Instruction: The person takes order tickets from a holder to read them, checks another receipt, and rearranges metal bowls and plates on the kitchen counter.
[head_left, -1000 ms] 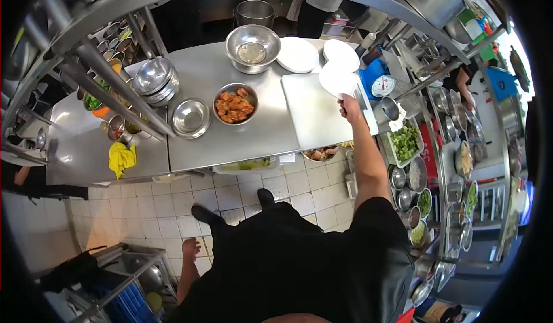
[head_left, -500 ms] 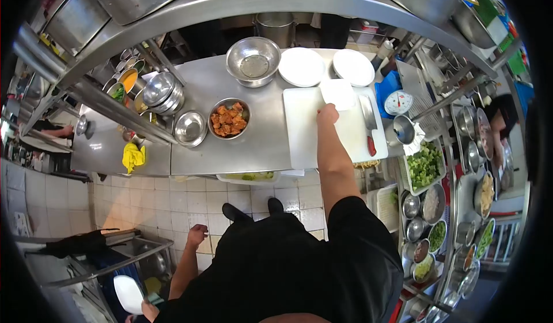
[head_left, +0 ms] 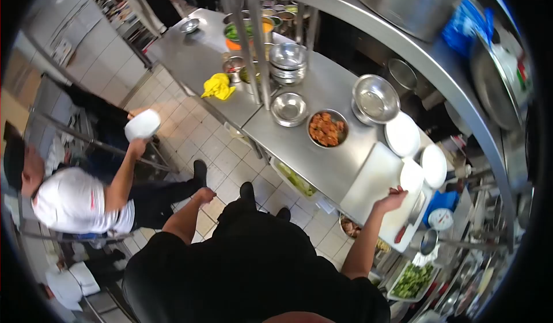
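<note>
My right hand (head_left: 391, 200) is over the white cutting board (head_left: 368, 179), fingers partly spread and seemingly empty. Its fingertips are at the near edge of a white dish (head_left: 411, 175); whether they touch it I cannot tell. Beside the dish lie two round white plates, one behind it (head_left: 402, 135) and one to its right (head_left: 434, 166). A knife with a red handle (head_left: 400, 234) rests on the board's right side. Left of the board stands a steel bowl of reddish-orange cooked pieces (head_left: 327, 129). My left hand (head_left: 203, 196) hangs over the floor, fingers loosely curled, with nothing visible in it.
A co-worker in a white shirt (head_left: 72, 201) stands close on my left, holding a white dish (head_left: 143, 125). Steel shelf posts (head_left: 259, 52) rise from the counter. On it are a large steel bowl (head_left: 375, 99), a yellow cloth (head_left: 218, 86) and a blue scale (head_left: 440, 211).
My view has swung to the left, bringing the co-worker fully into sight. My right hand's fingers have loosened near the dish. The dish remains on the board.
</note>
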Demonstrator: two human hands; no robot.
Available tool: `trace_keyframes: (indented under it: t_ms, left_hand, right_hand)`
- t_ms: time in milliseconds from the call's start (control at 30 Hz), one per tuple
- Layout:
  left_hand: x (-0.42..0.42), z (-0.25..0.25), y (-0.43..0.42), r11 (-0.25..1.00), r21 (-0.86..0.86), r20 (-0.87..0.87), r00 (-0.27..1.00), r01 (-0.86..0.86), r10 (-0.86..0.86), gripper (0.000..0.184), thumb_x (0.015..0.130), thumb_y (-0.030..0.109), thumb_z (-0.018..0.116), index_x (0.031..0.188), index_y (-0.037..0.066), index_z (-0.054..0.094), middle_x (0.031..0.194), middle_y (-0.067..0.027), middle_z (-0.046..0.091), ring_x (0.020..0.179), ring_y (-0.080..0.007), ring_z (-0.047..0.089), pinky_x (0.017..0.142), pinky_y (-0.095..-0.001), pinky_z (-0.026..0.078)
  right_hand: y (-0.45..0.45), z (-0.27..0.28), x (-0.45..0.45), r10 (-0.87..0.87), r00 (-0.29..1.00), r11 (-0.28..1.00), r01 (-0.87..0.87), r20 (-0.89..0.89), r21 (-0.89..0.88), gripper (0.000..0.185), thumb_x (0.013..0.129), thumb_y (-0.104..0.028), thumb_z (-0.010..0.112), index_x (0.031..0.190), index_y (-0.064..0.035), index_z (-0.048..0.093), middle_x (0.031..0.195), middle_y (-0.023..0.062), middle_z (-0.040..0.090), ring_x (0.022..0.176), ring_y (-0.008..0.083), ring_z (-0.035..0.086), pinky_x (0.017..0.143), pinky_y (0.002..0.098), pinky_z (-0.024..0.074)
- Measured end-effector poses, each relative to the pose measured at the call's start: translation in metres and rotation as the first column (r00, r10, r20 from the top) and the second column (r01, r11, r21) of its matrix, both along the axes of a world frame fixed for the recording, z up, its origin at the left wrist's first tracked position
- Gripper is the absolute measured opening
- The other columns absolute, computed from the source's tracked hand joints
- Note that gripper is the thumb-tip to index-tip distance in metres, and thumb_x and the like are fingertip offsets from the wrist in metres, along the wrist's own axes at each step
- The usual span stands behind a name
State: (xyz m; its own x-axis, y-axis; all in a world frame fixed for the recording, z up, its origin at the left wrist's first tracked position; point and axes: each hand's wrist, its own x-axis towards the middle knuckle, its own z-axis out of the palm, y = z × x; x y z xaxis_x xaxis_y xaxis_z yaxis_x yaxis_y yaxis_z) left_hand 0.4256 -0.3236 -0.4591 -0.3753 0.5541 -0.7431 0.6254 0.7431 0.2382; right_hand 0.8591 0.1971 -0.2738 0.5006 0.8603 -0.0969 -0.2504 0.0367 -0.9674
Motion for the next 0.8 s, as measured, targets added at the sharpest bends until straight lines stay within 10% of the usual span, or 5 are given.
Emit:
trace_keyframes:
  t_ms: [200,500,567,633,800]
  left_hand:
    - [-0.032,-0.021,0.018,0.852,0.258,-0.304,0.875,0.455,-0.376,0.022,0.072,0.016,0.044,0.085,0.009,0.059,0.08,-0.0136,0.058,0.084,-0.0297,0.056,0.071,-0.0386,0.047]
    - [-0.125,-0.055,0.007,0.719,0.545,-0.386,0.89,0.431,-0.242,0.017,0.074,0.015,0.048,0.08,0.005,0.06,0.081,-0.0146,0.059,0.078,-0.0289,0.057,0.072,-0.0369,0.047]
    - [-0.133,-0.009,-0.001,0.857,0.514,0.043,0.999,-0.031,0.01,0.018,0.072,0.01,0.049,0.085,0.002,0.059,0.078,-0.0119,0.058,0.074,-0.0216,0.058,0.066,-0.0322,0.048]
    - [-0.146,0.011,-0.006,0.604,0.252,0.577,0.618,-0.756,0.533,0.02,0.074,0.016,0.054,0.09,0.005,0.059,0.076,-0.0048,0.057,0.06,-0.0142,0.055,0.054,-0.025,0.046]
    - [-0.204,0.037,0.001,0.309,0.231,0.688,0.379,-0.923,0.618,0.014,0.08,0.014,0.049,0.087,0.005,0.057,0.077,-0.0016,0.055,0.065,-0.0104,0.051,0.056,-0.0233,0.044]
  right_hand:
    - [-0.046,0.103,-0.068,0.182,0.888,0.828,-0.37,0.422,0.421,0.028,0.088,-0.019,0.036,0.073,0.0007,0.05,0.066,0.0054,0.047,0.058,0.0125,0.042,0.058,0.0265,0.0361]
    - [-0.157,0.104,-0.257,0.519,0.247,0.302,-0.949,0.819,0.095,0.02,0.074,-0.003,0.055,0.093,-0.0063,0.058,0.083,0.0096,0.061,0.075,0.0209,0.057,0.079,0.034,0.0404]
    - [-0.182,0.096,-0.307,0.371,0.159,0.223,-0.972,0.915,0.078,0.018,0.073,-0.007,0.057,0.091,-0.0063,0.058,0.072,0.0067,0.059,0.068,0.0212,0.055,0.076,0.0353,0.0378]
    - [-0.213,0.1,-0.359,0.372,0.148,0.113,-0.987,0.916,0.113,0.016,0.072,-0.006,0.057,0.087,-0.0069,0.059,0.069,0.0059,0.057,0.067,0.0219,0.053,0.072,0.0352,0.0371]
    - [-0.252,0.099,-0.425,0.326,0.023,0.044,-0.999,0.945,0.009,0.01,0.07,-0.006,0.058,0.079,-0.0078,0.061,0.071,0.0049,0.058,0.072,0.0203,0.053,0.074,0.0315,0.0359]
